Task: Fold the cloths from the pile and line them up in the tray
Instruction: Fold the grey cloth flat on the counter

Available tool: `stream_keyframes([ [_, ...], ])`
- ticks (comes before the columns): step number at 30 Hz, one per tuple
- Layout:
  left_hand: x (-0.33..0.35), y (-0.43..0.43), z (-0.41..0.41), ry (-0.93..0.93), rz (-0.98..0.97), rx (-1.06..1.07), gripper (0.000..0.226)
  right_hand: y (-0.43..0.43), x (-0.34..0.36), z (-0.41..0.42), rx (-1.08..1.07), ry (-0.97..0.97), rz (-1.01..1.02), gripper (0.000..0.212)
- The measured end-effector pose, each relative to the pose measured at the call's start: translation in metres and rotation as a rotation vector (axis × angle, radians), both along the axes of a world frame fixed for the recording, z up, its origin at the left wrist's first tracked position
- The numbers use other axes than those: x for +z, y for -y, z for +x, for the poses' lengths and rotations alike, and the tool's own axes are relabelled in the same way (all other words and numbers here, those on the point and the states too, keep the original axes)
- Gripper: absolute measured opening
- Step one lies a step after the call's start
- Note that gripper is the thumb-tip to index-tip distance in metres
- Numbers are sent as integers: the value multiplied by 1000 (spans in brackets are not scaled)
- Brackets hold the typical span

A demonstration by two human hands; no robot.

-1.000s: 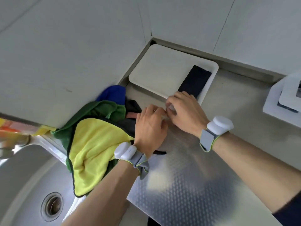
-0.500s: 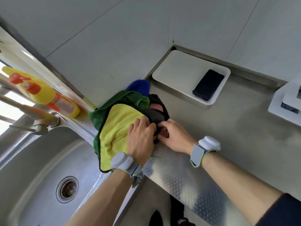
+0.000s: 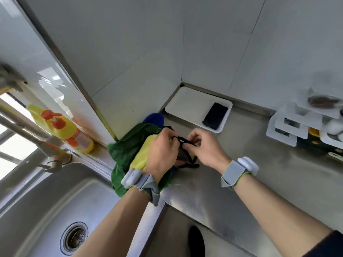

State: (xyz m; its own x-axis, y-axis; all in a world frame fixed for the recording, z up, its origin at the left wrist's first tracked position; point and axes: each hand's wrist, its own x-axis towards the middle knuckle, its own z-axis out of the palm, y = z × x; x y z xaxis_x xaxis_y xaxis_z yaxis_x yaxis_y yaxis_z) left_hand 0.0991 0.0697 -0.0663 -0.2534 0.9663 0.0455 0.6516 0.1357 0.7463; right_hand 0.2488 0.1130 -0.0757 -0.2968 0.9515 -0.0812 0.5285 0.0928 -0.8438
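At the pile, the left hand pinched the hem of a dark cloth, and the right hand pinched the same hem just beside it. A second earlier both hands had worked at the tray. One folded cloth lay at its right end, so the next fold was probably starting.

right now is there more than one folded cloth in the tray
No, a single dark folded cloth lies in the white tray, toward its right end.
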Motion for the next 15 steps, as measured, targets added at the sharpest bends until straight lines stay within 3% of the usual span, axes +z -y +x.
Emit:
stream_keyframes([
  [8, 63, 8, 24, 200, 2, -73, 13, 26, 61, 42, -263, -331, -7, 4],
  [15, 91, 18, 59, 172, 19, -182, 20, 42, 98, 95, -449, -282, 126, 9],
])
